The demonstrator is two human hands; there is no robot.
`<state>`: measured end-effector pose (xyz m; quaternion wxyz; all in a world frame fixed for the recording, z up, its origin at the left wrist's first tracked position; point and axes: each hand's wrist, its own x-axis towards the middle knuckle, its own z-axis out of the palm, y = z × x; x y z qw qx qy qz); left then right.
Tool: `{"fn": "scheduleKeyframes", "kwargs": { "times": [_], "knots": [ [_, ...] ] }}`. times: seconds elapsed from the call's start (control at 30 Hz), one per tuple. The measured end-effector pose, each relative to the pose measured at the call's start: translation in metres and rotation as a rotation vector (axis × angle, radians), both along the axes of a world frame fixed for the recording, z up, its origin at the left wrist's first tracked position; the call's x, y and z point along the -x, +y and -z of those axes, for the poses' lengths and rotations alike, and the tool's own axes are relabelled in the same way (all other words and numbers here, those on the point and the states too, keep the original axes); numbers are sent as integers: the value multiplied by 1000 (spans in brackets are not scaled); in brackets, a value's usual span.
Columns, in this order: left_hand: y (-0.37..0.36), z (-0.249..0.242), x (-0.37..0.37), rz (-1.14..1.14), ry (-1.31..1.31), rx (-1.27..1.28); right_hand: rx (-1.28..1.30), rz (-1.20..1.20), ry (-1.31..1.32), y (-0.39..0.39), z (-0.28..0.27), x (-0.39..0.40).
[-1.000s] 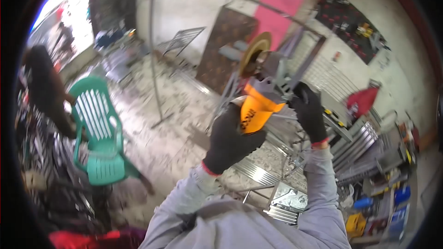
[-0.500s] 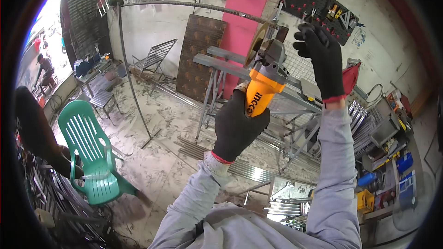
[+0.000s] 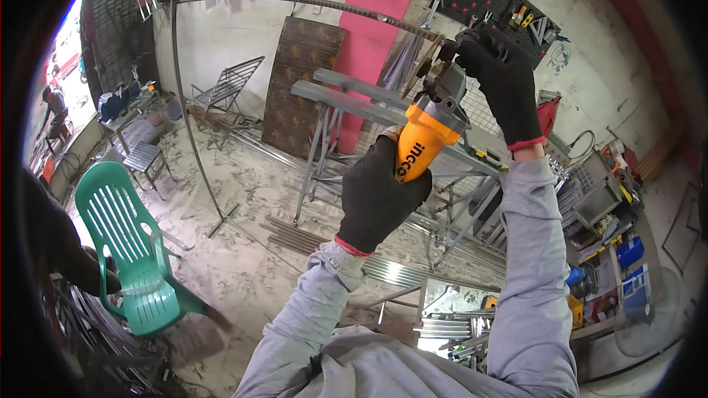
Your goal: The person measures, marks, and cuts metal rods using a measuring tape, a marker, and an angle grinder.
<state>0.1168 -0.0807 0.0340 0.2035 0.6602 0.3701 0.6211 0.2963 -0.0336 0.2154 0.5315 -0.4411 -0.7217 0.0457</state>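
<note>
My left hand (image 3: 383, 195), in a black glove with a red cuff, is wrapped round the orange body of an angle grinder (image 3: 429, 136), which is tilted with its head up. The grinder's disc (image 3: 422, 66) shows nearly edge-on at the left of the head. At the top of the head is my gloved right hand (image 3: 505, 66), fingers curled close together right at the grinder; I cannot tell what they hold. A long ribbed metal bar (image 3: 324, 4) bends across the view, and its right end overlaps the grinder head.
Metal sawhorses (image 3: 346, 107) stand beyond the grinder. At the left is a green plastic chair (image 3: 122, 228), with a person's arm (image 3: 70, 258) beside it. Metal tubes (image 3: 457, 328) lie low in front. A pegboard of tools (image 3: 494, 0) hangs on the wall, and a cluttered shelf (image 3: 619, 273) stands right.
My right hand has come down and left from above onto the top of the grinder head. My left hand keeps its hold on the grinder. The whole view has shifted slightly.
</note>
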Motion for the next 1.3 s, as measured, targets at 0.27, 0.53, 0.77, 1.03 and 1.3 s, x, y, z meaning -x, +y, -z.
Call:
{"fn": "scheduleKeyframes", "kwargs": {
  "times": [0.27, 0.53, 0.77, 1.03, 1.3],
  "knots": [
    [4, 0, 3, 64, 17, 35, -91, 33, 9, -5, 9, 8],
    [8, 2, 5, 118, -8, 27, -126, 25, -26, 1, 10, 6],
    [9, 5, 5, 101, 4, 15, -140, 57, -80, -1, 11, 8],
    [11, 8, 3, 129, -7, 31, -158, 36, -49, 2, 14, 8],
    [10, 5, 4, 116, 1, 14, -178, 77, -97, -1, 13, 8]
  ]
}}
